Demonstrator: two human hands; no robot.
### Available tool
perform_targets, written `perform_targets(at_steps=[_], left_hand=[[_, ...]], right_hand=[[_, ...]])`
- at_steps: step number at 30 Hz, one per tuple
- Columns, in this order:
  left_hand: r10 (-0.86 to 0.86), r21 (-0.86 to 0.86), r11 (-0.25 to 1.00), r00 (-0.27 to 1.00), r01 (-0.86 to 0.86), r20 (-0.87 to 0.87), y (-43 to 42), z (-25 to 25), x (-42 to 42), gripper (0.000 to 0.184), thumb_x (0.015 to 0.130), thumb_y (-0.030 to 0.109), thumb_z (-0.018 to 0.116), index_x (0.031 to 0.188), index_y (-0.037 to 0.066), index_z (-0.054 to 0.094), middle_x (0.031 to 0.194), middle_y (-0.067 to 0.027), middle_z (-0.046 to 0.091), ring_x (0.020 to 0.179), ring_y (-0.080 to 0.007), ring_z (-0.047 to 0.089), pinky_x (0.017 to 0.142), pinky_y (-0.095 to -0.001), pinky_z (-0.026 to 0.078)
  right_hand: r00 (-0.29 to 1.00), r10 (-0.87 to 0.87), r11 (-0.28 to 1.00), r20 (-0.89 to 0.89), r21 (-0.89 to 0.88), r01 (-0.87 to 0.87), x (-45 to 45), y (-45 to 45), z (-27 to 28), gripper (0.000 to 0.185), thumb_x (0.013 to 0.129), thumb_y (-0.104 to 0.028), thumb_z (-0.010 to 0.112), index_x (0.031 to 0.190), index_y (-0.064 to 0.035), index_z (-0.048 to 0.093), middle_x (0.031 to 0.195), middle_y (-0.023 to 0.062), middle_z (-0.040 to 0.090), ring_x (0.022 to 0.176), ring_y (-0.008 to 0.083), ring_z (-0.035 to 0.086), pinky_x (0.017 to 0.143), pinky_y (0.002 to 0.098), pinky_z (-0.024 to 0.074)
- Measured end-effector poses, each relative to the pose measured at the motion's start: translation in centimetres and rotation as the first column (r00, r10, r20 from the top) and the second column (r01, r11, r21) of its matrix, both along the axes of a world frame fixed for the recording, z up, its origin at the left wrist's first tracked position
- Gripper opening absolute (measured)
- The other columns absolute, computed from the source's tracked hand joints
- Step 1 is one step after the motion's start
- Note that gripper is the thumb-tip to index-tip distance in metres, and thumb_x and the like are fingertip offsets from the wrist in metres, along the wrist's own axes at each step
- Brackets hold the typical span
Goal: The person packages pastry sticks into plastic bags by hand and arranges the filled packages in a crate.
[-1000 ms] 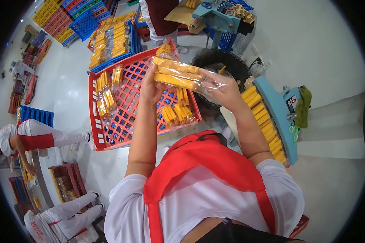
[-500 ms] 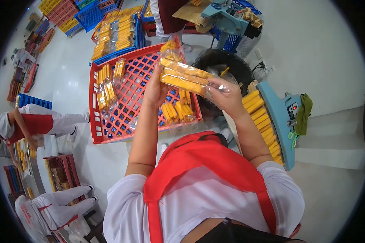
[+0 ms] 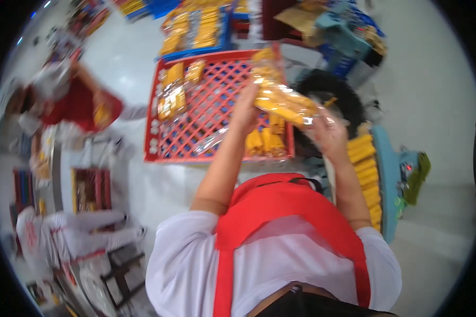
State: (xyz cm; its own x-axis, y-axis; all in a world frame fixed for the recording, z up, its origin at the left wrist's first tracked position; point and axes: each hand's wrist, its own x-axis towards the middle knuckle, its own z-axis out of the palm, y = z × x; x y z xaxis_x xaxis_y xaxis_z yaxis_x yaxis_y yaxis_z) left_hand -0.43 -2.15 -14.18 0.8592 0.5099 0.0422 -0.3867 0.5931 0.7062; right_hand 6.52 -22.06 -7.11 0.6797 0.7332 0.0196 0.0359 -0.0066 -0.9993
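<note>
A clear plastic pack of yellow sticks (image 3: pixel 284 104) is held between my two hands, above the right part of a red crate (image 3: pixel 206 95). My left hand (image 3: pixel 244 108) grips the pack's left end. At its other end, the fingers of my right hand (image 3: pixel 329 132) close on the plastic. Packed yellow sticks (image 3: pixel 172 100) lie at the crate's left side, and more packs (image 3: pixel 265 141) lie at its near right corner. The image is blurred by motion.
A black bin (image 3: pixel 349 98) stands right of the crate. A teal machine (image 3: pixel 387 179) with a row of yellow sticks (image 3: pixel 366 174) is farther right. Blue crates (image 3: pixel 222 45) with packs stand behind. One person (image 3: pixel 74 100) bends at the left; another (image 3: pixel 74 232) is lower left.
The view has swung, so the crate and machines appear farther right. Both hands still hold the pack. The person at the left is bent nearer the crate, with an arm in another position.
</note>
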Motion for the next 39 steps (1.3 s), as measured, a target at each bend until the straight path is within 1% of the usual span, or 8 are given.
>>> perform_targets(at_steps=[1,2,11,14,16,18,21,39], left_hand=[[0.024,-0.005,1.000,1.000,-0.024,-0.013,0.1,-0.6,-0.4,0.035,0.087,0.028,0.044,0.113,0.004,0.044,0.104,-0.0052,0.053,0.092,-0.0153,0.054,0.074,-0.0291,0.046],[0.042,-0.010,0.999,0.999,-0.042,-0.019,0.3,-1.1,-0.7,0.033,0.087,0.027,0.045,0.111,0.004,0.046,0.103,-0.0053,0.053,0.090,-0.0138,0.055,0.071,-0.0272,0.047],[0.093,0.030,0.995,0.993,-0.091,-0.066,0.4,-0.6,-3.6,0.035,0.087,0.023,0.048,0.112,-0.001,0.047,0.110,-0.0053,0.048,0.096,-0.0126,0.050,0.080,-0.0241,0.042],[0.085,0.069,0.994,0.993,-0.079,-0.083,0.1,-1.4,-4.1,0.036,0.086,0.023,0.049,0.111,-0.002,0.050,0.120,-0.0059,0.040,0.108,-0.0139,0.041,0.089,-0.0251,0.034],[0.175,0.179,0.970,0.983,-0.162,-0.062,-0.6,-2.1,-3.9,0.038,0.085,0.024,0.051,0.112,-0.002,0.049,0.120,-0.0054,0.040,0.111,-0.0153,0.038,0.090,-0.0262,0.033],[0.193,0.149,0.972,0.980,-0.183,-0.054,-1.8,-2.5,-3.7,0.045,0.084,0.027,0.051,0.121,0.005,0.040,0.122,-0.0049,0.038,0.113,-0.0165,0.036,0.090,-0.0298,0.033],[0.107,-0.491,0.871,0.982,-0.017,0.156,-3.6,-1.1,-3.4,0.050,0.083,0.027,0.050,0.126,0.021,0.025,0.115,-0.0027,0.043,0.105,-0.0167,0.045,0.083,-0.0366,0.042],[0.210,-0.519,0.847,0.969,-0.114,0.129,-4.0,-0.4,-1.2,0.062,0.079,0.018,0.054,0.130,0.014,0.018,0.113,-0.0057,0.045,0.100,-0.0209,0.048,0.081,-0.0424,0.041]], right_hand=[[0.976,0.032,0.993,0.217,-0.120,-0.006,0.4,0.4,-0.2,0.038,0.087,-0.014,0.047,0.119,0.0047,0.040,0.097,0.0081,0.056,0.086,0.0116,0.053,0.071,0.0228,0.0444],[0.998,0.041,0.999,-0.047,0.006,-0.041,0.1,0.5,-0.2,0.041,0.086,-0.013,0.047,0.121,0.0047,0.037,0.098,0.0086,0.056,0.086,0.0121,0.053,0.072,0.0230,0.0444],[0.943,0.160,0.986,-0.291,-0.004,-0.168,0.6,2.1,0.2,0.035,0.085,-0.006,0.044,0.118,0.0057,0.039,0.109,0.0143,0.050,0.094,0.0176,0.054,0.077,0.0260,0.0459],[0.972,0.132,0.962,-0.197,-0.211,-0.173,1.3,1.7,-0.5,0.032,0.084,-0.008,0.048,0.114,0.0042,0.045,0.097,0.0101,0.055,0.078,0.0111,0.056,0.064,0.0210,0.0469],[0.974,0.065,0.992,-0.218,-0.090,-0.087,0.4,2.1,-0.7,0.030,0.084,-0.013,0.049,0.109,0.0023,0.050,0.071,0.0013,0.052,0.051,0.0033,0.041,0.043,0.0158,0.0300],[0.975,0.003,0.997,-0.222,-0.078,-0.021,0.0,2.4,-1.0,0.028,0.084,-0.014,0.049,0.108,0.0015,0.051,0.060,-0.0022,0.049,0.041,0.0009,0.035,0.036,0.0142,0.0240],[0.977,-0.065,0.987,-0.201,-0.157,0.034,-0.4,2.5,-1.3,0.028,0.085,-0.013,0.048,0.108,0.0014,0.051,0.057,-0.0030,0.046,0.041,0.0010,0.035,0.035,0.0144,0.0236],[0.972,-0.156,0.988,-0.174,-0.009,0.157,-0.1,-0.5,-2.3,0.030,0.083,-0.011,0.049,0.108,0.0037,0.051,0.072,-0.0011,0.053,0.049,0.0010,0.040,0.041,0.0139,0.0314]])
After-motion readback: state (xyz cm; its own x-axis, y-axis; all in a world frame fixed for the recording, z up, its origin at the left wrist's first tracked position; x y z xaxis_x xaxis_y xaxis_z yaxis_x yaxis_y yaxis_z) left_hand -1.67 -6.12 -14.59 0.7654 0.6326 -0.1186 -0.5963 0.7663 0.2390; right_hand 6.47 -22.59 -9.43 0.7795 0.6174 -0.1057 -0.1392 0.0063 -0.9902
